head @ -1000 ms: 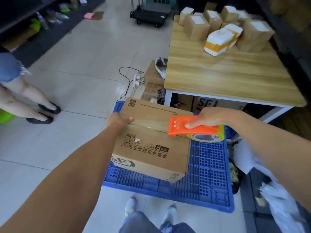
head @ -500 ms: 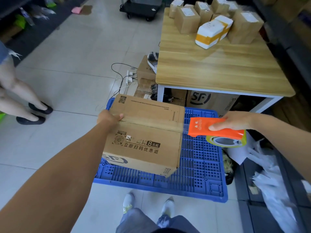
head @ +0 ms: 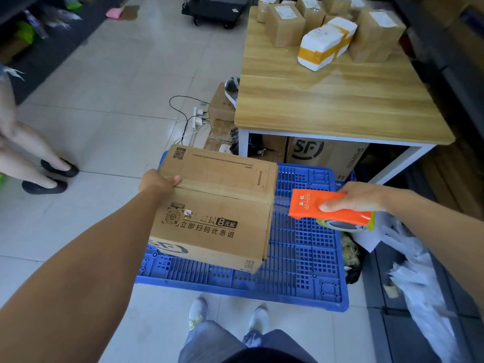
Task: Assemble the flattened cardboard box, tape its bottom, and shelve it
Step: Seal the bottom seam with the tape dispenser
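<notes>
Moved: since a second ago the tape dispenser [head: 330, 211] has travelled off the top seam of the cardboard box [head: 214, 205] and now sits just past the box's right edge; a clear strip of tape [head: 281, 204] spans the short gap between them.
Left hand [head: 158, 181]: pressed on the box's left edge at the seam, thumb on top, fingers wrapped down the side, gripping the box as before.
Right hand [head: 360, 196]: clenched around the orange dispenser, thumb laid along its near face, to the right of the box.
Cardboard box: assembled, flaps closed and facing up, printed side toward the camera; it rests on the blue pallet [head: 301, 258], tipped a little so its near right corner hangs low.
Seam: runs left to right across the box top; a glossy band lies along it, though its full length is hard to make out.
Blue pallet: lies on the tiled floor [head: 110, 82] under the box, with the person's shoes [head: 225, 314] at its near edge.
Worktop [head: 340, 100]: wooden, behind and right of the box, carrying brown parcels [head: 285, 24] and a white parcel [head: 326, 43] banded in yellow.
Under the worktop: printed cartons [head: 327, 153] behind the pallet.
Left of the box: a bystander's legs [head: 28, 155] in dark flat shoes, well apart from it.
Beyond the box: cables and a power strip [head: 196, 116] on the floor.
</notes>
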Motion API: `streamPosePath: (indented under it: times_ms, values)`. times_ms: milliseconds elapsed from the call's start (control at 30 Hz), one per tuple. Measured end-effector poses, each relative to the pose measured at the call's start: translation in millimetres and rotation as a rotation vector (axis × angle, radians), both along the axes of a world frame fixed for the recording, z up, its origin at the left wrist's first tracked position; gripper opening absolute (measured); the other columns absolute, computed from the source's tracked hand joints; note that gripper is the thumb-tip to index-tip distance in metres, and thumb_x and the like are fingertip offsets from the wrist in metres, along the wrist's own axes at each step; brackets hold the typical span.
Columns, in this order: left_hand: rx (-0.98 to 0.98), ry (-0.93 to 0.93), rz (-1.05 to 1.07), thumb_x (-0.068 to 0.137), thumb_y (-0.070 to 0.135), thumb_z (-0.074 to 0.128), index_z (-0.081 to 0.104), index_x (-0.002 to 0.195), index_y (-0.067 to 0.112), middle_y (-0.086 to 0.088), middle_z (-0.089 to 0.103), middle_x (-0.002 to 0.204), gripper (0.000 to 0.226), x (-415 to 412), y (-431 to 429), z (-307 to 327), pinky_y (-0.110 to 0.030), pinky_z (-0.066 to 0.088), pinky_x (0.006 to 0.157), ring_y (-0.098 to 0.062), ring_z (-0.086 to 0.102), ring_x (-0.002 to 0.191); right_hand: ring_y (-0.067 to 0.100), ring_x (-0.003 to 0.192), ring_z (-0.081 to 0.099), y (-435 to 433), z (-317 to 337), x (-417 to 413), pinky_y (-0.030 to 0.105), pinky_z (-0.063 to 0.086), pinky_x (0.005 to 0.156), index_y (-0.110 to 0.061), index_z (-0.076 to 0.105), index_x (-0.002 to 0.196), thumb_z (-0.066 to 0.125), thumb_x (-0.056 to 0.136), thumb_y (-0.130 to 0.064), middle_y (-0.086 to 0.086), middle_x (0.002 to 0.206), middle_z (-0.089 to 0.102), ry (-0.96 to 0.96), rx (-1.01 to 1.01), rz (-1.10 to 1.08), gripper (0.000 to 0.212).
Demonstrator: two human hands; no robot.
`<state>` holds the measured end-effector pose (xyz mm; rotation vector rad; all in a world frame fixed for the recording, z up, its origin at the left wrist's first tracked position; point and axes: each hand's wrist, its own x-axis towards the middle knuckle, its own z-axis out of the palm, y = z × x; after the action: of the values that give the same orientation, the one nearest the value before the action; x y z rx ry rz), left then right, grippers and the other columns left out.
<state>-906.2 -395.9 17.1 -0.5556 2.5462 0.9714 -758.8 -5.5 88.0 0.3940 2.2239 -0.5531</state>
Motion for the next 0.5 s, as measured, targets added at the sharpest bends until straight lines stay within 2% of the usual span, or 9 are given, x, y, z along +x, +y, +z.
streamPosePath:
  times_ms: [100, 133, 233, 333, 433, 500]
  values:
    - [-0.039, 0.0, 0.009, 0.085, 0.036, 0.068, 0.055, 0.113, -0.001, -0.018, 0.063, 0.111, 0.048, -1, 0, -1, -0.039, 0.046, 0.077, -0.038, 0.061, 0.102, 0.02, 0.079, 0.069, 10, 1, 10, 0.034, 0.051, 0.081, -0.022, 0.071, 0.084, 0.063, 0.062, -0.077, 0.0, 0.084, 0.072, -0.035, 0.025, -0.011, 0.061]
    - [-0.048, -0.008, 0.013, 0.085, 0.036, 0.068, 0.055, 0.114, -0.002, -0.019, 0.063, 0.112, 0.049, -2, 2, -1, -0.039, 0.046, 0.077, -0.038, 0.061, 0.103, 0.019, 0.08, 0.069, 15, 0, 15, 0.033, 0.052, 0.081, -0.024, 0.069, 0.085, 0.063, 0.067, -0.074, -0.002, 0.086, 0.071, -0.046, 0.059, -0.01, 0.053]
    - [-0.05, -0.017, 0.021, 0.085, 0.035, 0.068, 0.055, 0.113, -0.002, -0.02, 0.064, 0.112, 0.048, -3, 7, -1, -0.04, 0.047, 0.08, -0.039, 0.061, 0.102, 0.017, 0.085, 0.067, 27, -8, 22, 0.036, 0.055, 0.087, -0.028, 0.064, 0.095, 0.06, 0.055, -0.085, -0.005, 0.096, 0.068, -0.065, 0.147, -0.005, 0.07]
    - [-0.077, -0.031, 0.024, 0.085, 0.036, 0.068, 0.056, 0.113, -0.004, -0.021, 0.064, 0.113, 0.05, -3, 8, -2, -0.041, 0.048, 0.083, -0.04, 0.061, 0.103, 0.016, 0.086, 0.062, 18, -18, 19, 0.033, 0.05, 0.084, -0.028, 0.061, 0.095, 0.06, 0.064, -0.08, -0.004, 0.097, 0.063, -0.096, 0.156, -0.003, 0.061]
    - [-0.083, -0.013, 0.041, 0.086, 0.035, 0.067, 0.055, 0.113, -0.004, -0.021, 0.064, 0.112, 0.048, -2, 8, -4, -0.04, 0.047, 0.079, -0.039, 0.061, 0.103, 0.02, 0.099, 0.057, 3, -42, 8, 0.035, 0.048, 0.09, -0.021, 0.055, 0.126, 0.055, 0.059, -0.085, -0.001, 0.119, 0.059, -0.117, 0.192, 0.042, 0.093]
    - [-0.08, 0.003, 0.06, 0.086, 0.033, 0.067, 0.055, 0.114, -0.002, -0.02, 0.063, 0.113, 0.047, -2, 11, -5, -0.04, 0.047, 0.08, -0.039, 0.061, 0.104, 0.022, 0.098, 0.051, -6, -55, 1, 0.034, 0.046, 0.09, -0.014, 0.05, 0.132, 0.053, 0.066, -0.083, 0.004, 0.125, 0.054, -0.132, 0.221, 0.07, 0.096]
